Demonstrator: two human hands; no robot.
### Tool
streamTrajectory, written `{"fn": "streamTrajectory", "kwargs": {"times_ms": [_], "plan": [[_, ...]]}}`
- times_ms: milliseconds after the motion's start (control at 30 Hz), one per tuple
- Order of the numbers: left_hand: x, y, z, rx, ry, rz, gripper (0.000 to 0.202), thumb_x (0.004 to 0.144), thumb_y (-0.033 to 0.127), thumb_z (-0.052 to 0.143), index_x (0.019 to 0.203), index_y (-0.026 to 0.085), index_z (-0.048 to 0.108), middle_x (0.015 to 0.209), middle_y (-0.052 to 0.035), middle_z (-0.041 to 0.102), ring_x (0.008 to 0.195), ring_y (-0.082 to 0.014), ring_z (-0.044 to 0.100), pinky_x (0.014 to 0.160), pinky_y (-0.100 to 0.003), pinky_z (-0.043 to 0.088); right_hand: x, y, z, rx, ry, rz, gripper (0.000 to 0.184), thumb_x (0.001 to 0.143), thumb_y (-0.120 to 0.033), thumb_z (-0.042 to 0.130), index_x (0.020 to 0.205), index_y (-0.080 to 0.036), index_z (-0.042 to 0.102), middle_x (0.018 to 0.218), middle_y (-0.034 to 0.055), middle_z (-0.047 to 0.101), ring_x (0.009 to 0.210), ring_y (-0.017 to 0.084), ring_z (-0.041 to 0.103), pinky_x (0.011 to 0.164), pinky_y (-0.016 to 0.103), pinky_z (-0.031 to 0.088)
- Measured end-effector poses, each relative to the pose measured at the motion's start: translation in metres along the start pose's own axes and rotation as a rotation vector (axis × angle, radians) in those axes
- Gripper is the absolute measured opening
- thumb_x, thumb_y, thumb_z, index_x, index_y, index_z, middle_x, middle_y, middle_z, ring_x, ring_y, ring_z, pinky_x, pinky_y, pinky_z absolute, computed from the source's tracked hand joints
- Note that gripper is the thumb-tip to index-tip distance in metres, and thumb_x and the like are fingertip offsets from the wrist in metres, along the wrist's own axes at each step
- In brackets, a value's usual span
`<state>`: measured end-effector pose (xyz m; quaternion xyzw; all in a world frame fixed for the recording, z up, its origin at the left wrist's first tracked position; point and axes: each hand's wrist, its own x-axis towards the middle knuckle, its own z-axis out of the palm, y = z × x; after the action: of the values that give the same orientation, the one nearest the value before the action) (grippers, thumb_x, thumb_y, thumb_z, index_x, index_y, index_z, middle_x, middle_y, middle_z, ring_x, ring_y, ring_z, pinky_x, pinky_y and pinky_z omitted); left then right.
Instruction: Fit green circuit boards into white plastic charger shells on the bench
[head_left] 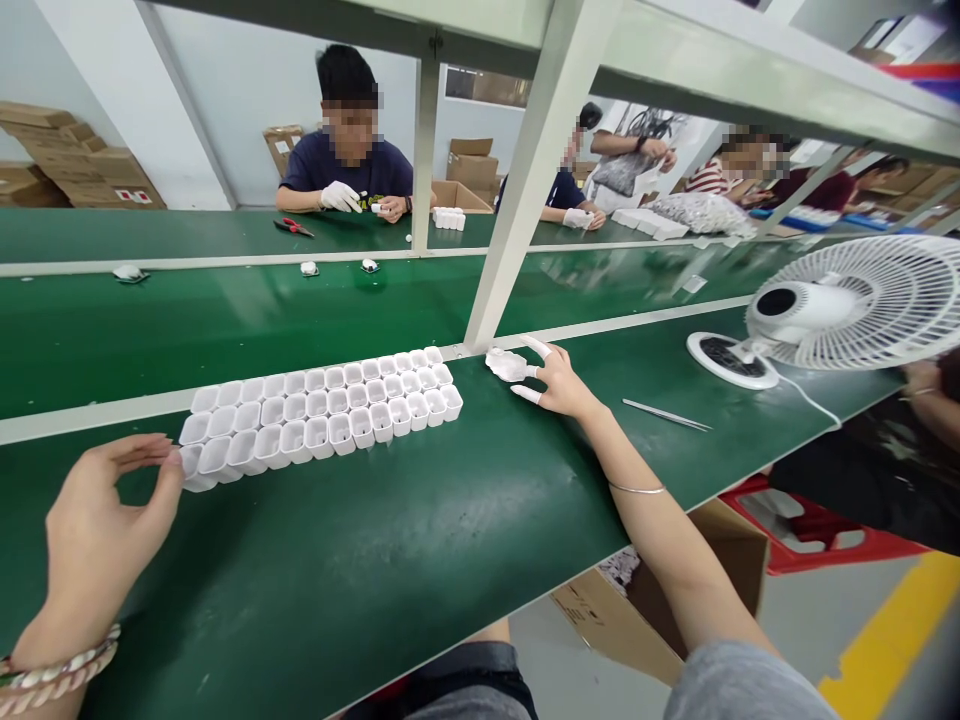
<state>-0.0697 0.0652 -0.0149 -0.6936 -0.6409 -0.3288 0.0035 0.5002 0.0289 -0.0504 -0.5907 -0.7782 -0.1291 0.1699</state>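
Left hand (97, 530), lower left, its wrist cut off by the frame edge. The thumb touches the left end of the white tray (322, 415); whether it pinches a cup can't be told. Tray at centre frame on the green table (337, 580): three rows, about thirteen cups each. Right hand (561, 385), right of centre: fingers spread wide, fingertips touching one small white piece (506, 364), shape unclear. One pair of tweezers (667, 415) and one fan (825, 310) at right.

No writing can be read. The red-and-white labels (129, 196) on the stacked cardboard boxes (90, 165) and the dark marks on the carton (600, 612) under the bench (375, 560) are too small and blurred.
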Motion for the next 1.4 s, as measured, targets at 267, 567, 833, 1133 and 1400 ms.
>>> {"fn": "streamTrajectory", "kwargs": {"times_ms": [267, 567, 833, 1133, 1400], "plan": [[0.0013, 0.0012, -0.0001, 0.014, -0.031, -0.018, 0.032, 0.081, 0.046, 0.053, 0.098, 0.021, 0.064, 0.102, -0.0089, 0.073, 0.102, -0.0349, 0.069, 0.090, -0.053, 0.056, 0.0007, -0.0005, -0.0024, -0.004, -0.020, -0.036, 0.031, 0.092, -0.044, 0.061, 0.109, -0.024, 0.077, 0.160, 0.0096, 0.031, 0.140, 0.039, 0.038, 0.111, 0.058, 0.031], [-0.0001, 0.0000, -0.0010, 0.009, -0.015, -0.002, 0.033, 0.082, 0.047, 0.053, 0.098, 0.021, 0.064, 0.102, -0.0094, 0.072, 0.102, -0.0348, 0.069, 0.088, -0.051, 0.056, 0.0008, -0.0004, -0.0035, -0.058, 0.030, -0.034, 0.032, 0.090, -0.046, 0.062, 0.106, -0.021, 0.074, 0.159, 0.0138, 0.033, 0.138, 0.040, 0.040, 0.112, 0.061, 0.028], [0.0008, 0.0032, -0.0001, 0.002, -0.024, -0.012, 0.032, 0.081, 0.046, 0.053, 0.099, 0.021, 0.063, 0.102, -0.0094, 0.073, 0.103, -0.0350, 0.069, 0.091, -0.053, 0.055, 0.0020, -0.0015, -0.0031, -0.050, -0.016, -0.047, 0.030, 0.090, -0.045, 0.062, 0.104, -0.021, 0.075, 0.162, 0.0119, 0.028, 0.139, 0.040, 0.039, 0.111, 0.060, 0.029], [-0.0004, 0.0009, -0.0005, -0.011, 0.004, 0.021, 0.034, 0.082, 0.047, 0.053, 0.100, 0.021, 0.062, 0.102, -0.0098, 0.072, 0.102, -0.0348, 0.069, 0.089, -0.051, 0.056, 0.0013, -0.0019, -0.0009, -0.075, 0.024, -0.035, 0.037, 0.091, -0.049, 0.060, 0.107, -0.018, 0.072, 0.160, 0.0157, 0.029, 0.139, 0.040, 0.038, 0.112, 0.059, 0.030], [0.0009, 0.0016, -0.0018, 0.015, -0.014, 0.001, 0.031, 0.082, 0.047, 0.052, 0.097, 0.022, 0.062, 0.103, -0.0091, 0.072, 0.103, -0.0337, 0.069, 0.087, -0.047, 0.056, 0.0013, -0.0010, 0.0017, -0.059, -0.015, -0.019, 0.034, 0.091, -0.049, 0.060, 0.099, -0.018, 0.072, 0.159, 0.0155, 0.030, 0.138, 0.042, 0.038, 0.111, 0.062, 0.029]]}}
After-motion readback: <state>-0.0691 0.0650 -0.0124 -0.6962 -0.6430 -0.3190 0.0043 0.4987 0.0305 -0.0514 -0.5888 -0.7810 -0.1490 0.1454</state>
